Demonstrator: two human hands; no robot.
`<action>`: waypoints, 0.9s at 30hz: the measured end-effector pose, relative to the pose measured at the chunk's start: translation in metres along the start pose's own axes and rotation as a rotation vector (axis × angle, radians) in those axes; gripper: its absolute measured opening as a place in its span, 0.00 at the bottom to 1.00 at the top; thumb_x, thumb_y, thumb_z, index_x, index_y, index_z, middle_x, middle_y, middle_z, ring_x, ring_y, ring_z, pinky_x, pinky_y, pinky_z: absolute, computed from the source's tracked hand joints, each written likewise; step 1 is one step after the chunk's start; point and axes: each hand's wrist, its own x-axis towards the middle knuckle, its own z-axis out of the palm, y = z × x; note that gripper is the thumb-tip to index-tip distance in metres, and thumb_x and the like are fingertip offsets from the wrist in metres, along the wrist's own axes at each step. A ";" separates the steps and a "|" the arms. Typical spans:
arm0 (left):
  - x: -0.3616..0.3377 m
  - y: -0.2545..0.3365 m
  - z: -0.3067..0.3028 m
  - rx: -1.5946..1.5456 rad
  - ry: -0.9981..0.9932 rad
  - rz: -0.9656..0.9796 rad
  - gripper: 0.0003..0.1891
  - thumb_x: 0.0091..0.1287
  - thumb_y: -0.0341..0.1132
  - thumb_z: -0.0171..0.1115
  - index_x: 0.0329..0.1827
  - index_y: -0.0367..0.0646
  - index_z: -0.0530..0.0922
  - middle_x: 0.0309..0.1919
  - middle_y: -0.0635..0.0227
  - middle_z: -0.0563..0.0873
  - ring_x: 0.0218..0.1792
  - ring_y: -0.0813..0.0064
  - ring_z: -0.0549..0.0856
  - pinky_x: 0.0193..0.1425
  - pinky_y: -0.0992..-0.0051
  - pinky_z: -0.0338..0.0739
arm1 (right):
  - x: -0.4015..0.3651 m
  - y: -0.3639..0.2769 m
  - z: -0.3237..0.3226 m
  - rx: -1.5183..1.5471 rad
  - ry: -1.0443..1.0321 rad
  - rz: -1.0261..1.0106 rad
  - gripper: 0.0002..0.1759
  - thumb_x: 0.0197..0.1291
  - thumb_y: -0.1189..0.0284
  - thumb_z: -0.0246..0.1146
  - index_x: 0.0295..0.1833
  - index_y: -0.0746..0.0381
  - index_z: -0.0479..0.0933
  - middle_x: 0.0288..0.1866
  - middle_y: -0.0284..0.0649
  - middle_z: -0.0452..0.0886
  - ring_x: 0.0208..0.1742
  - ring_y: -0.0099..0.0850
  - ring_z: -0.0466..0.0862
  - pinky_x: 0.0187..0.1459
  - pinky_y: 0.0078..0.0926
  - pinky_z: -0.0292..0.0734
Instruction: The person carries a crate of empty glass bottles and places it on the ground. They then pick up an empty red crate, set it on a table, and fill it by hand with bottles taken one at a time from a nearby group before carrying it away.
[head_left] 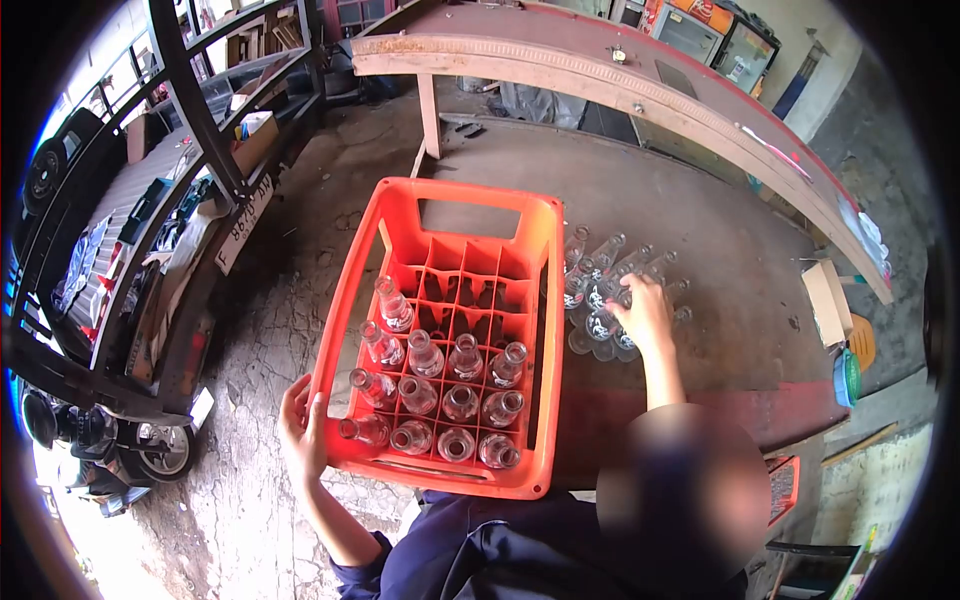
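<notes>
Bracing the half-filled crate (348,300), far rows empty, with the left hand (300,432) curled on its corner, and reaching the right hand (646,312), grip unclear, over remaining loose bottles (598,282).

Daylight, strong, from the lower left: ground (90,540) there blown out to white. Middle evenly lit and sharp. Orange crate (440,475) vivid, with soft shadow inside its cells. Small glints on the glass bottles (462,402). Upper right dimmer, beyond the long bench (600,75). Heavy fisheye: bench edge and metal rack (205,110) bow into curves, and a black vignette rings the frame. One smeared patch low, right of centre. Edges soft, blue fringing far left.
</notes>
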 end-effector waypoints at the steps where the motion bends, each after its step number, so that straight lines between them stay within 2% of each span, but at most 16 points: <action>1: 0.000 0.000 0.000 0.001 0.001 -0.011 0.19 0.63 0.36 0.56 0.54 0.36 0.68 0.39 0.62 0.80 0.39 0.80 0.76 0.44 0.81 0.69 | 0.000 0.000 -0.001 -0.010 -0.040 0.026 0.19 0.38 0.70 0.71 0.39 0.61 0.75 0.36 0.44 0.80 0.40 0.41 0.80 0.40 0.38 0.74; 3: 0.000 0.001 0.000 0.004 0.004 -0.030 0.19 0.63 0.36 0.56 0.54 0.36 0.68 0.39 0.62 0.80 0.39 0.80 0.76 0.44 0.81 0.69 | 0.001 0.002 -0.002 -0.027 -0.119 0.079 0.18 0.38 0.72 0.70 0.39 0.62 0.75 0.35 0.44 0.80 0.39 0.41 0.80 0.40 0.37 0.74; 7: -0.001 0.003 -0.001 -0.022 0.004 -0.102 0.19 0.63 0.37 0.56 0.54 0.37 0.68 0.38 0.63 0.80 0.37 0.81 0.76 0.41 0.81 0.70 | -0.002 0.011 0.006 0.093 -0.135 0.011 0.15 0.39 0.78 0.68 0.36 0.64 0.76 0.33 0.45 0.80 0.37 0.41 0.80 0.38 0.34 0.74; 10: -0.001 0.000 -0.001 0.013 0.015 -0.019 0.19 0.63 0.37 0.56 0.54 0.37 0.69 0.38 0.63 0.80 0.36 0.81 0.76 0.39 0.82 0.70 | -0.009 0.019 0.002 0.297 -0.130 -0.095 0.13 0.39 0.79 0.68 0.34 0.64 0.75 0.32 0.46 0.80 0.36 0.42 0.80 0.38 0.34 0.74; 11: -0.001 0.002 0.000 0.002 0.016 -0.041 0.20 0.62 0.38 0.57 0.54 0.37 0.69 0.38 0.62 0.80 0.36 0.81 0.77 0.40 0.82 0.70 | -0.011 0.022 -0.004 0.327 -0.054 -0.148 0.13 0.40 0.79 0.67 0.34 0.65 0.74 0.29 0.46 0.79 0.32 0.40 0.80 0.34 0.33 0.73; 12: -0.002 0.002 0.000 -0.002 0.014 -0.055 0.20 0.62 0.38 0.57 0.54 0.37 0.69 0.38 0.62 0.80 0.37 0.80 0.77 0.40 0.81 0.70 | -0.012 0.013 -0.021 0.434 -0.020 -0.114 0.14 0.41 0.79 0.67 0.36 0.65 0.72 0.25 0.45 0.77 0.27 0.38 0.79 0.30 0.31 0.72; 13: -0.002 0.003 0.000 -0.006 0.010 -0.066 0.20 0.62 0.38 0.57 0.54 0.37 0.69 0.38 0.62 0.80 0.37 0.80 0.77 0.41 0.81 0.70 | -0.012 0.002 -0.042 0.397 0.051 -0.129 0.15 0.44 0.77 0.66 0.39 0.64 0.71 0.23 0.44 0.76 0.23 0.33 0.77 0.26 0.28 0.71; 15: 0.000 0.001 -0.001 0.013 0.009 -0.050 0.20 0.62 0.37 0.57 0.54 0.37 0.69 0.38 0.62 0.80 0.37 0.80 0.77 0.41 0.81 0.71 | -0.012 -0.024 -0.082 0.453 0.173 -0.084 0.15 0.49 0.75 0.64 0.44 0.61 0.71 0.22 0.40 0.74 0.20 0.26 0.73 0.23 0.25 0.68; 17: 0.000 0.000 -0.001 0.015 0.015 -0.031 0.20 0.62 0.38 0.57 0.54 0.37 0.69 0.38 0.62 0.80 0.35 0.81 0.77 0.39 0.82 0.71 | -0.005 -0.043 -0.109 0.556 0.396 -0.185 0.17 0.50 0.76 0.63 0.48 0.61 0.71 0.32 0.36 0.76 0.27 0.20 0.73 0.29 0.19 0.68; 18: 0.000 -0.001 -0.001 0.014 0.017 -0.021 0.20 0.62 0.38 0.57 0.54 0.37 0.69 0.38 0.62 0.80 0.34 0.81 0.77 0.38 0.82 0.71 | -0.003 -0.053 -0.125 0.577 0.419 -0.218 0.19 0.51 0.77 0.63 0.50 0.62 0.70 0.36 0.37 0.76 0.32 0.21 0.74 0.34 0.19 0.69; 20: -0.001 0.001 0.000 -0.020 0.011 -0.036 0.20 0.62 0.38 0.57 0.54 0.37 0.69 0.38 0.62 0.80 0.33 0.82 0.77 0.35 0.82 0.71 | 0.007 -0.074 -0.136 0.827 0.522 -0.351 0.20 0.51 0.78 0.62 0.52 0.64 0.68 0.37 0.37 0.76 0.36 0.22 0.75 0.38 0.20 0.71; 23: -0.002 0.005 0.001 -0.022 0.019 -0.028 0.20 0.62 0.38 0.57 0.54 0.37 0.69 0.38 0.62 0.80 0.31 0.82 0.77 0.33 0.83 0.71 | 0.023 -0.109 -0.131 0.953 0.492 -0.496 0.20 0.51 0.79 0.61 0.52 0.65 0.68 0.38 0.39 0.77 0.40 0.24 0.77 0.42 0.21 0.72; 25: -0.002 0.005 0.000 0.008 0.012 -0.024 0.20 0.62 0.37 0.57 0.55 0.37 0.68 0.37 0.62 0.80 0.29 0.82 0.77 0.32 0.83 0.71 | 0.037 -0.129 -0.111 0.830 0.404 -0.547 0.19 0.51 0.75 0.62 0.50 0.62 0.69 0.38 0.40 0.78 0.39 0.26 0.78 0.43 0.23 0.72; 27: 0.000 -0.004 -0.001 0.013 0.018 0.032 0.20 0.62 0.37 0.57 0.55 0.37 0.68 0.37 0.61 0.81 0.29 0.82 0.77 0.32 0.83 0.71 | 0.044 -0.158 -0.086 0.855 0.248 -0.568 0.18 0.52 0.72 0.63 0.50 0.61 0.69 0.34 0.42 0.78 0.35 0.28 0.79 0.37 0.23 0.73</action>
